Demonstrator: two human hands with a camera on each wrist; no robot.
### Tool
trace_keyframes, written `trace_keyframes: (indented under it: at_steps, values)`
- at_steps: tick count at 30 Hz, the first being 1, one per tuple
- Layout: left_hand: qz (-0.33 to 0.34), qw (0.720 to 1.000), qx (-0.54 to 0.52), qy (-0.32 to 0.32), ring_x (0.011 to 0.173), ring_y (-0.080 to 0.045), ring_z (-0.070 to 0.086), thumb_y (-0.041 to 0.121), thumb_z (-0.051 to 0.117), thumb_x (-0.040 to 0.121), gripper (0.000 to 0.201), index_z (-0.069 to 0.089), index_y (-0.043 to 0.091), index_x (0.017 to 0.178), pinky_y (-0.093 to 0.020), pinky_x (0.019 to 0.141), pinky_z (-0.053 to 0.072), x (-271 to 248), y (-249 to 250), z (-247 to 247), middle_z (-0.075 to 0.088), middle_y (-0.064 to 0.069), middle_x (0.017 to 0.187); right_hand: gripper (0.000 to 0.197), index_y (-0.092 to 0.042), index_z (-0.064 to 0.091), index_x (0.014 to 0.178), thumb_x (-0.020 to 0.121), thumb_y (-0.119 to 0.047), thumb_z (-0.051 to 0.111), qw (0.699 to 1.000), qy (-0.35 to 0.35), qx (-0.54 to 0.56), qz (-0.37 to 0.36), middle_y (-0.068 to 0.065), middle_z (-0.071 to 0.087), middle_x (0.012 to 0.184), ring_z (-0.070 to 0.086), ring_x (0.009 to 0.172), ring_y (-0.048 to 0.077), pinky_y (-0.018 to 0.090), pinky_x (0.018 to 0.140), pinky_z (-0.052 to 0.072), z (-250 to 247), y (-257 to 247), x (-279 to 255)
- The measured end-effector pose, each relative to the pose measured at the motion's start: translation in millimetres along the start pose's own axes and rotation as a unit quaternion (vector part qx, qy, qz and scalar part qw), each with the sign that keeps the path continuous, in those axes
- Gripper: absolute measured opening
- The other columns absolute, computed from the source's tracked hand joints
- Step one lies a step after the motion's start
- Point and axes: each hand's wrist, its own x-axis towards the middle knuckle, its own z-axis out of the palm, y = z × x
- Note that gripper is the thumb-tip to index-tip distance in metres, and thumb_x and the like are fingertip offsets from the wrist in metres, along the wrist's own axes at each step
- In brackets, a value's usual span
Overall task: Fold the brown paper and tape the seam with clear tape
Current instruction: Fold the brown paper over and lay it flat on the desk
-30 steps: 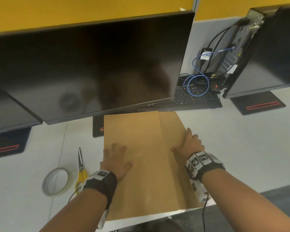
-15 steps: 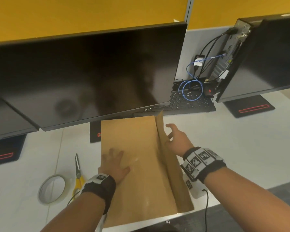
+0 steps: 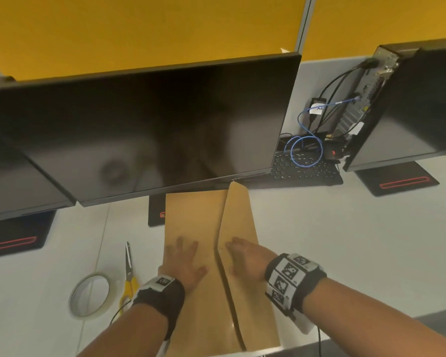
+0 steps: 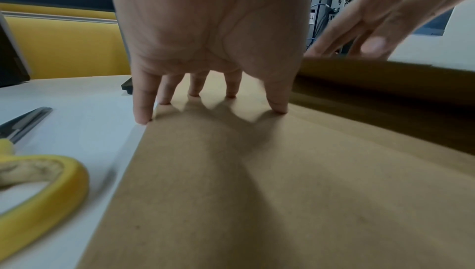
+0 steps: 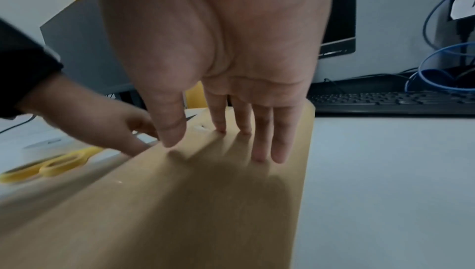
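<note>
Right hand (image 3: 245,258) now presses the raised flap of brown paper (image 3: 191,215), hiding the seam.

The paper (image 3: 191,222) is laid on the tabletop (image 3: 345,240) before the monitor (image 3: 152,124); scissors (image 3: 129,276) and tape roll (image 3: 89,295) are placed left.
</note>
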Motion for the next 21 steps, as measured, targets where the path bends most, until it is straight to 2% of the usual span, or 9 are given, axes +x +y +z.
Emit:
trace_keyframes:
  at_steps: [3,5,7,9,11,13,17,19,21]
  values:
    - [0.007,1.0,0.018,0.004,0.148,-0.037,-0.003,0.062,0.042,0.09,0.077,0.006,0.036,0.153,-0.049,0.119,0.018,-3,2,-1,-0.01,-0.002,0.162,0.059,-0.02,0.038,0.138,0.085,-0.035,0.06,0.997,-0.004,-0.072,0.005,0.007,0.026,0.152,0.039,0.133,0.035,0.043,0.106,0.038,20,-3,7]
    - [0.006,0.999,0.035,0.002,0.147,-0.038,-0.001,0.059,0.039,0.093,0.073,0.006,0.034,0.153,-0.049,0.118,0.017,-4,3,-3,-0.009,-0.004,0.162,0.057,-0.02,0.041,0.133,0.081,-0.031,0.064,0.994,0.029,-0.108,0.008,0.007,0.03,0.148,0.036,0.132,0.035,0.044,0.102,0.04,35,-3,8]
    - [0.0,0.999,0.044,0.02,0.147,-0.034,0.007,0.056,0.036,0.095,0.066,0.013,0.033,0.152,-0.05,0.116,0.021,-5,4,-7,0.0,-0.004,0.162,0.059,-0.021,0.038,0.135,0.081,-0.022,0.062,0.992,0.075,-0.101,0.009,0.005,0.025,0.152,0.029,0.136,0.032,0.043,0.1,0.041,47,-2,8]
    - [0.003,0.997,0.058,0.057,0.143,-0.028,0.019,0.052,0.035,0.096,0.057,0.028,0.03,0.147,-0.049,0.112,0.026,-2,7,-15,0.017,-0.005,0.158,0.062,-0.024,0.034,0.139,0.082,-0.018,0.06,0.991,0.094,-0.096,-0.005,0.002,0.017,0.157,0.023,0.141,0.029,0.043,0.101,0.039,51,1,7]
    - [0.026,0.993,0.054,0.102,0.138,-0.025,0.029,0.048,0.037,0.096,0.049,0.042,0.024,0.138,-0.044,0.11,0.03,3,15,-26,0.03,-0.005,0.151,0.066,-0.025,0.03,0.141,0.083,-0.019,0.06,0.991,0.083,-0.099,-0.022,0.002,0.013,0.159,0.02,0.142,0.029,0.045,0.104,0.036,50,6,6]
    - [0.059,0.988,0.029,0.137,0.134,-0.023,0.035,0.044,0.042,0.095,0.045,0.045,0.021,0.133,-0.04,0.107,0.036,12,24,-39,0.035,-0.005,0.147,0.068,-0.027,0.028,0.143,0.084,-0.018,0.06,0.992,0.058,-0.111,-0.032,0.001,0.01,0.16,0.017,0.144,0.03,0.047,0.108,0.032,45,9,6]
    - [0.078,0.984,-0.01,0.162,0.141,-0.025,0.03,0.043,0.053,0.092,0.06,0.035,0.019,0.144,-0.04,0.113,0.033,36,37,-62,0.03,-0.006,0.154,0.072,-0.031,0.031,0.142,0.08,-0.02,0.066,0.99,0.015,-0.135,-0.048,-0.006,0.013,0.159,0.018,0.144,0.029,0.047,0.113,0.027,36,21,5]
    - [0.062,0.984,-0.035,0.162,0.145,-0.026,0.024,0.044,0.054,0.091,0.069,0.027,0.018,0.149,-0.041,0.116,0.028,49,39,-69,0.024,-0.008,0.158,0.069,-0.033,0.034,0.138,0.079,-0.021,0.067,0.986,0.02,-0.153,-0.058,-0.009,0.021,0.156,0.024,0.142,0.028,0.044,0.111,0.03,34,27,3]
    - [0.028,0.988,-0.049,0.146,0.146,-0.027,0.02,0.045,0.053,0.092,0.074,0.021,0.016,0.151,-0.044,0.116,0.027,60,37,-74,0.018,-0.009,0.16,0.069,-0.036,0.029,0.139,0.082,-0.024,0.065,0.99,0.021,-0.137,-0.026,-0.004,0.025,0.154,0.031,0.139,0.029,0.042,0.107,0.034,30,31,0]
